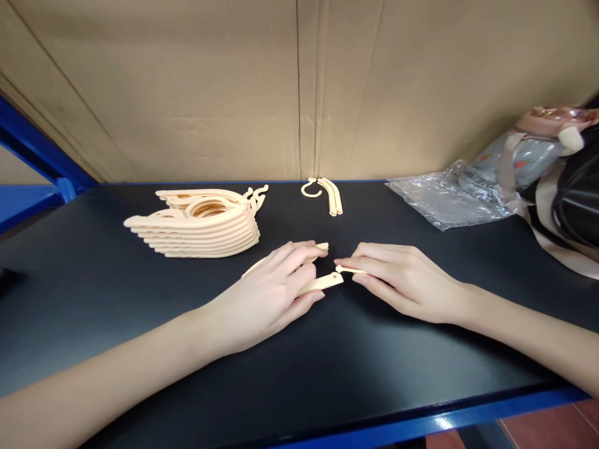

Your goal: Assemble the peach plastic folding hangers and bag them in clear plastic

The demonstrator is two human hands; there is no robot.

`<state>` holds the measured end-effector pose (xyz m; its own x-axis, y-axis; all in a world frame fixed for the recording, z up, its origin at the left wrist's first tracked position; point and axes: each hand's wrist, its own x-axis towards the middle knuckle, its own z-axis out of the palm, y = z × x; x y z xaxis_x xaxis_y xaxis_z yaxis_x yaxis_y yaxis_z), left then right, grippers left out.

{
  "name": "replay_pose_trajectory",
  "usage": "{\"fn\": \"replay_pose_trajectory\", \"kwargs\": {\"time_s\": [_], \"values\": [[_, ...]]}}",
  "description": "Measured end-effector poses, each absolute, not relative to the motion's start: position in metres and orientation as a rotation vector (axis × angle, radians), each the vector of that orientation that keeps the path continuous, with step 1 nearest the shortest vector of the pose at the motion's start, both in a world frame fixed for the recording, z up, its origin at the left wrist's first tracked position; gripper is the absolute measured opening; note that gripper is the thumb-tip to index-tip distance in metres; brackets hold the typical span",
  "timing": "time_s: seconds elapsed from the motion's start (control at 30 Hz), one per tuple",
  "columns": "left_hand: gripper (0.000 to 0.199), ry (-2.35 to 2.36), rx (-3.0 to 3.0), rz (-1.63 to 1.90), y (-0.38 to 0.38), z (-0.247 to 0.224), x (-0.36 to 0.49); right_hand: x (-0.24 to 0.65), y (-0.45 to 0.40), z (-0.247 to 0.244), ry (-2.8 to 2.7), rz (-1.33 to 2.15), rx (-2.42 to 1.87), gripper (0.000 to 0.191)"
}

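My left hand is closed around cream plastic hanger arms. One arm's end with a small hole sticks out past the thumb, and another arm's tip shows by the fingertips. Between thumb and fingers, my right hand pinches a thin cream hanger hook, its knobbed end pointing at the holed arm. A small gap seems to lie between hook and arm; most of the hook is hidden by the fingers. Left of the hands lies a stack of cream folding hangers.
At the table's back edge lie a loose hanger hook and a pair of hanger arms. A clear plastic bag, a strapped water bottle and a black item occupy the right. Cardboard walls the back of the black table.
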<state>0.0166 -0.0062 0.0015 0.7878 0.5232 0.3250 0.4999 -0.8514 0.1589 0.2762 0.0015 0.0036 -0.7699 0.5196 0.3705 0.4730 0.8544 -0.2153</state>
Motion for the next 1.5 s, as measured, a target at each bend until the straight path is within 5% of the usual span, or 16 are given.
{"fn": "replay_pose_trajectory", "kwargs": {"time_s": [0.43,1.13,1.5], "values": [[0.026,0.832,2.989,0.544,-0.0067,-0.0003,0.0187,0.2753,-0.0007,-0.0011,-2.575,0.286,-0.695,0.031],[0.023,0.840,2.982,0.528,-0.0101,-0.0005,0.0203,0.2706,-0.0025,0.0052,-2.677,-0.423,-0.538,0.034],[0.021,0.834,2.967,0.535,-0.0110,0.0014,0.0218,0.2724,-0.0015,0.0021,-2.713,-0.482,-0.509,0.033]]}}
